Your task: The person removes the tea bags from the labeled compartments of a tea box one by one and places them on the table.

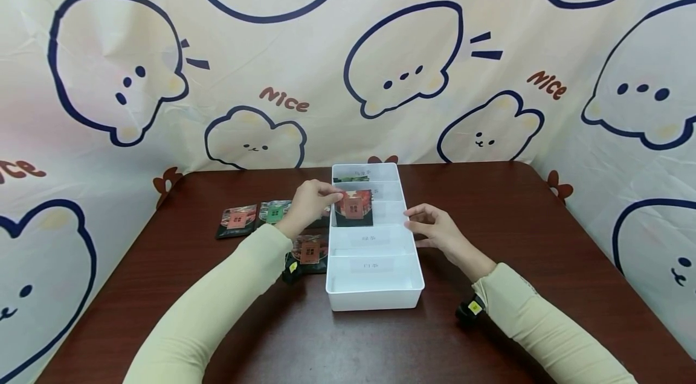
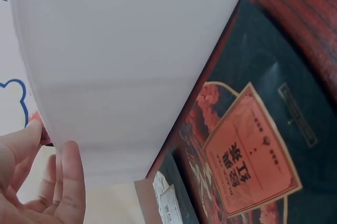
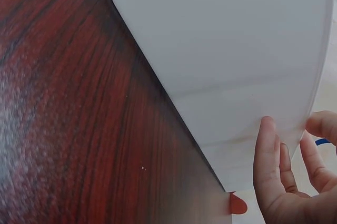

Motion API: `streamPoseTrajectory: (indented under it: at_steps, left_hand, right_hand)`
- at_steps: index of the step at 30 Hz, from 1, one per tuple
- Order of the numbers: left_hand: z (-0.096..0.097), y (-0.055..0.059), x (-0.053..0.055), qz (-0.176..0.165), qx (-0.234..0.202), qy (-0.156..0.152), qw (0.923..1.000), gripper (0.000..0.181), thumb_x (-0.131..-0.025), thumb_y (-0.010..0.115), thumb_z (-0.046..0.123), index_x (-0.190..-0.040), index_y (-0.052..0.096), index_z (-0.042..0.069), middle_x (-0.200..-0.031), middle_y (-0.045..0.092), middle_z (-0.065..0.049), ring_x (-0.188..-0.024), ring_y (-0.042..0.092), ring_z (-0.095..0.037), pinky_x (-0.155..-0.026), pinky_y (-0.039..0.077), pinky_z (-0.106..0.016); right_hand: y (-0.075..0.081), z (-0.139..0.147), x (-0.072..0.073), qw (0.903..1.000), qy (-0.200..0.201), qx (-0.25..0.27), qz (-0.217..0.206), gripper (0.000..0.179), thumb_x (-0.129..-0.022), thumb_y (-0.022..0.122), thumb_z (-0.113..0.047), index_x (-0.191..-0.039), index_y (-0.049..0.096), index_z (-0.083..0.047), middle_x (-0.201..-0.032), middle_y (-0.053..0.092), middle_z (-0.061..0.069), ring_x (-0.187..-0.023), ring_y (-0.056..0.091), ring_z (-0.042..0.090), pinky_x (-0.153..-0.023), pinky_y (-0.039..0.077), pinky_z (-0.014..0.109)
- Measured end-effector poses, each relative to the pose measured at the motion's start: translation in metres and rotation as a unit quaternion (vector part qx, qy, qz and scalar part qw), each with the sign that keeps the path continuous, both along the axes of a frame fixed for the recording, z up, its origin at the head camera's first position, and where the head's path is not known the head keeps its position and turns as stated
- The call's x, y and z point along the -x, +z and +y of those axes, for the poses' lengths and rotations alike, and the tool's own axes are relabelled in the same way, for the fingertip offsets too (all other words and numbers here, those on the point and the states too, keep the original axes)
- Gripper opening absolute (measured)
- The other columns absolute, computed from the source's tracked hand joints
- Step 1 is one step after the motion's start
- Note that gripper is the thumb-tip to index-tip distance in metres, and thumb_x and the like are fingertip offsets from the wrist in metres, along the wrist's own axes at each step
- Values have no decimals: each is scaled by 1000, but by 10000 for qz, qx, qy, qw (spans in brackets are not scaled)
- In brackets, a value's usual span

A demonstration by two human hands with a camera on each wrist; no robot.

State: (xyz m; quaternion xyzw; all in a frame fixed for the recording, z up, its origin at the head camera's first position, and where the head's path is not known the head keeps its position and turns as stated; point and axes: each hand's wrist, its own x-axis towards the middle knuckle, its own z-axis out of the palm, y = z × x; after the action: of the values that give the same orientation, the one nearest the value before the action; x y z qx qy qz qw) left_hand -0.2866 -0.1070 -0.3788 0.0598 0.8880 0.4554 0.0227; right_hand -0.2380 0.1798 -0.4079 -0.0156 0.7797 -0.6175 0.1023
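Note:
In the head view, a white divided box [image 1: 375, 302] with labelled compartments stands lengthwise on the table. My left hand [image 1: 309, 206] pinches the upper left edge of a dark tea packet [image 1: 354, 209] with a red label, holding it tilted over the middle compartments. Only a red corner of that packet shows past the box rim in the left wrist view. At the opposite side, my right hand [image 1: 443, 232] touches the box's right wall and rim with its fingertips, as the right wrist view also shows. A packet with green edges [image 1: 350, 179] lies in the farthest compartment.
Left of the box lie more tea packets: a red-labelled one [image 1: 236, 222], a green-labelled one [image 1: 273, 212], and an orange-labelled one [image 1: 310, 254] nearer me. Another is partly hidden behind my left hand. A patterned curtain [image 1: 326, 64] hangs behind the brown table [image 1: 272, 329].

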Motion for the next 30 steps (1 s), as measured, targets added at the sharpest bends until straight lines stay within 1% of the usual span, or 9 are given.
streamPoseTrajectory:
  at_steps: [3,7,10,12,15,18,23,26,30]
  left_hand:
    - [-1,2,0,-23,-28,47,10000,21,-92,67,26,-107,74,12,-119,58,-9,-87,67,-23,-72,59,-34]
    - [-2,6,-1,-18,-64,81,9999,22,-91,68,25,-107,74,11,-119,57,-10,-90,68,-25,-74,60,-36]
    - [-4,9,-2,58,-132,-22,9999,23,-92,68,25,-108,73,10,-119,58,-11,-92,67,-26,-78,59,-41]
    - [-6,12,-2,135,-157,-112,9997,24,-92,67,25,-109,73,10,-119,61,-11,-92,68,-27,-81,58,-43]
    - [-9,18,-2,206,-309,-173,9992,24,-93,66,27,-110,73,11,-115,67,-10,-94,69,-28,-84,57,-44]
    - [-12,27,-2,272,-533,-180,9980,25,-93,66,28,-111,73,11,-112,70,-9,-95,70,-25,-84,58,-41]
    - [-19,42,-5,460,-967,-192,9941,24,-93,66,27,-111,72,12,-108,71,-8,-91,71,-20,-79,59,-32]
    - [-24,50,-7,570,-1238,-234,9904,24,-93,66,25,-112,71,13,-107,72,-9,-89,71,-19,-76,59,-31]
    - [-31,58,-12,626,-1557,-274,9854,25,-92,67,24,-114,70,12,-105,71,-10,-84,70,-17,-73,60,-31]
  right_hand:
    - [-1,0,1,10000,-18,-10,-20,38,-90,68,-13,-124,56,0,-106,56,10,-88,61,16,-73,60,36]
    - [-2,1,2,10000,-4,-19,-12,38,-91,68,-14,-124,56,-1,-106,56,10,-87,62,16,-73,60,37]
    - [-1,1,1,10000,35,-1,45,37,-91,68,-14,-123,56,0,-105,56,10,-86,62,16,-74,60,37]
    - [-1,2,1,10000,42,-6,63,37,-91,68,-15,-123,56,-1,-105,56,10,-87,63,16,-74,60,37]
    - [-2,2,1,10000,31,-2,47,36,-91,68,-15,-122,57,-2,-106,56,10,-87,62,16,-74,60,37]
    - [-2,1,1,10000,3,-11,19,35,-91,68,-15,-122,57,-2,-106,57,10,-87,62,16,-73,60,36]
    - [-2,1,2,10000,5,5,-4,34,-91,68,-15,-121,57,-3,-106,57,9,-88,62,16,-73,60,36]
    - [-2,1,2,10000,15,-29,10,34,-91,67,-15,-121,57,-3,-107,58,10,-90,62,16,-74,60,37]
    - [-2,2,1,9999,24,-104,26,34,-91,67,-16,-121,57,-3,-107,58,11,-90,62,17,-75,60,39]
